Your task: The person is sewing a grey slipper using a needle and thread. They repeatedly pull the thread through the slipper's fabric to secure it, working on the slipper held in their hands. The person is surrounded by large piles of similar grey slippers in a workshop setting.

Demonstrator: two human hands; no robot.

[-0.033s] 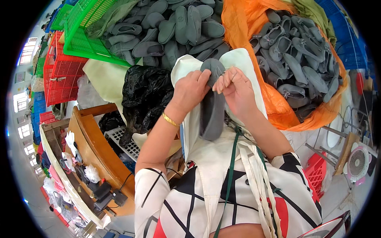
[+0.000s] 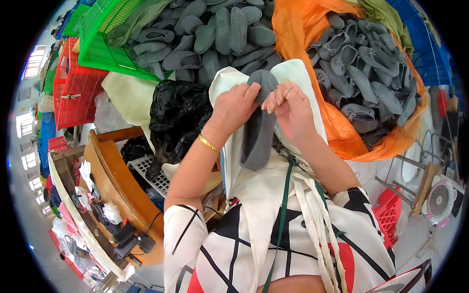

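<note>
Grey felt slipper point(image 2: 258, 128) hangs toe-up between both hands, in front of a cream cloth bag point(image 2: 298, 73) on the lap. The left hand point(image 2: 236, 108) pinches its upper edge closed, and the right hand point(image 2: 292, 108) nips the same rim with fingertips. The step looks like checking or trimming the rim; the next move needs a steady hold while the fingers work along the edge.

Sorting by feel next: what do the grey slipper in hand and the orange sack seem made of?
Grey slipper: soft felt or knit fabric, matte; it hangs limp from both hands. Orange sack: thin, slightly shiny sheet, likely plastic or woven synthetic; it creases sharply.
</note>
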